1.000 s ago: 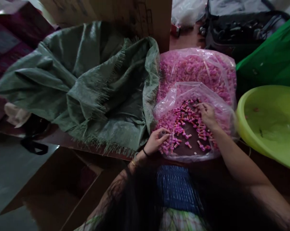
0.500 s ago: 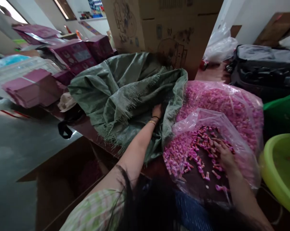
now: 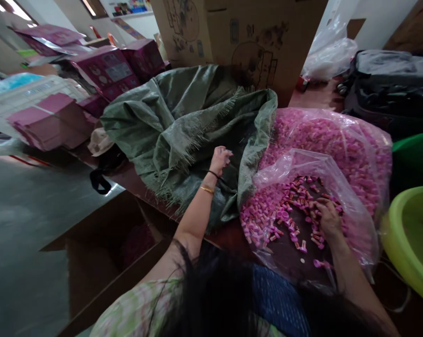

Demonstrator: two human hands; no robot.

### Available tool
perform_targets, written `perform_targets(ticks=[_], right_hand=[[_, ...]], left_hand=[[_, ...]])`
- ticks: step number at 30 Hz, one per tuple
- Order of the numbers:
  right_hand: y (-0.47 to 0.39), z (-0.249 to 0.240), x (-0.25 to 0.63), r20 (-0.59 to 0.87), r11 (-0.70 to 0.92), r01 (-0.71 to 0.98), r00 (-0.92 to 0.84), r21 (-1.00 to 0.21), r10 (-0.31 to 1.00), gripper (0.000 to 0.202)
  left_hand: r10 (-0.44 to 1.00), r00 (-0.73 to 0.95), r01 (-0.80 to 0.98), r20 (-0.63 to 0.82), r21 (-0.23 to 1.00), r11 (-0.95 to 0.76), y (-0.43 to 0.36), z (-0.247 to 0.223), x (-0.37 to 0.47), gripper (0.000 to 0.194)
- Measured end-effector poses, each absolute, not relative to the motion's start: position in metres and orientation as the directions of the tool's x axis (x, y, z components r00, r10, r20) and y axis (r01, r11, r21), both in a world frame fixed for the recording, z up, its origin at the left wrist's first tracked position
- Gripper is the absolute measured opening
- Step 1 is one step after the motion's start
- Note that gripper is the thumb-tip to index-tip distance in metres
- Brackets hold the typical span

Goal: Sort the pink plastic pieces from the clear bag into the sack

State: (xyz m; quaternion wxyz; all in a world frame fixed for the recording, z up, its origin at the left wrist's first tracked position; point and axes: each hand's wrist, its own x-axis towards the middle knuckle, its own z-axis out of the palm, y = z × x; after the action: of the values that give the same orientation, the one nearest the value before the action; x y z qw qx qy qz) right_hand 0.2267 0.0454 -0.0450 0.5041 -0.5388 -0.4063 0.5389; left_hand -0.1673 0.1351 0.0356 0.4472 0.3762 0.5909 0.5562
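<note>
Over the green woven sack (image 3: 183,126), near its dark opening, is my left hand (image 3: 221,159), fingers curled round something small and pale that I cannot make out. A black band and a gold bangle circle that wrist. My right hand (image 3: 327,217) is among small pink pieces (image 3: 255,213) at the open mouth of a clear plastic bag (image 3: 359,154). Its fingers are bent together over the pieces; what they pinch is too small to tell. Many more pink pieces fill the bag, and some lie scattered on a dark surface (image 3: 294,267).
Behind the sack stands a large cardboard box (image 3: 218,42). Pink boxes (image 3: 108,70) are stacked at the left. An open carton (image 3: 102,229) sits low at the left front. At the right are a yellow-green basin (image 3: 396,234) and a black bag (image 3: 369,100).
My left hand has come up and left out of the sack's dark opening. My right hand has stayed among the pink pieces, its fingers more bent. The view has shifted slightly.
</note>
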Motion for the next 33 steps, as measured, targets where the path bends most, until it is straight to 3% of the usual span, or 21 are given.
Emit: perform_targets(ticks=[2,5,7,9,12,16,18,20,24,28,30,33], right_hand=[[0.044,-0.039,0.225,-0.178,-0.178,-0.010,-0.003,-0.984,0.984,0.033],[0.031,-0.015,0.209,-0.190,-0.161,0.165,-0.176,-0.973,0.966,0.034],[0.018,0.007,0.190,-0.095,-0.056,0.214,-0.176,-0.975,0.980,0.035],[0.005,0.026,0.172,0.093,0.133,0.278,-0.153,-0.951,0.984,0.035],[-0.005,0.039,0.158,0.313,0.372,0.436,-0.202,-0.820,0.928,0.036],[-0.013,0.034,0.170,0.329,0.465,0.523,-0.335,-0.715,0.883,0.055],[-0.019,0.031,0.178,0.367,0.462,0.553,-0.279,-0.694,0.887,0.058],[-0.026,0.029,0.182,0.389,0.450,0.587,-0.236,-0.673,0.891,0.048],[-0.032,0.025,0.180,0.297,0.450,0.618,-0.339,-0.645,0.892,0.042],[-0.025,0.021,0.179,0.227,0.394,0.492,-0.365,-0.776,0.903,0.036],[-0.016,0.018,0.184,0.125,0.253,0.372,-0.335,-0.893,0.934,0.033],[0.001,0.014,0.199,-0.101,-0.095,0.051,-0.117,-0.994,0.988,0.034]], left_hand=[[0.982,-0.126,-0.362,-0.143,0.928,0.089,0.105,0.050,-0.164,0.032],[0.977,0.163,-0.582,-0.135,0.787,0.205,0.056,0.060,-0.129,0.035],[0.943,0.285,-0.613,-0.173,0.723,0.318,0.029,0.057,-0.090,0.038],[0.897,0.381,-0.588,-0.224,0.690,0.423,0.008,0.049,-0.049,0.039],[0.830,0.489,-0.531,-0.267,0.664,0.527,-0.007,0.034,-0.008,0.037],[0.758,0.566,-0.493,-0.325,0.604,0.627,-0.003,0.022,0.002,0.040],[0.749,0.571,-0.484,-0.336,0.600,0.638,0.002,0.020,-0.001,0.041],[0.754,0.560,-0.452,-0.345,0.635,0.626,0.004,0.019,-0.002,0.042],[0.808,0.436,-0.372,-0.397,0.738,0.563,0.001,0.016,0.007,0.038],[0.845,0.357,-0.352,-0.398,0.780,0.517,0.002,0.013,0.014,0.037],[0.855,0.376,-0.349,-0.357,0.800,0.487,0.005,0.014,0.013,0.037],[0.872,0.402,-0.331,-0.279,0.844,0.423,0.009,0.014,0.009,0.042]])
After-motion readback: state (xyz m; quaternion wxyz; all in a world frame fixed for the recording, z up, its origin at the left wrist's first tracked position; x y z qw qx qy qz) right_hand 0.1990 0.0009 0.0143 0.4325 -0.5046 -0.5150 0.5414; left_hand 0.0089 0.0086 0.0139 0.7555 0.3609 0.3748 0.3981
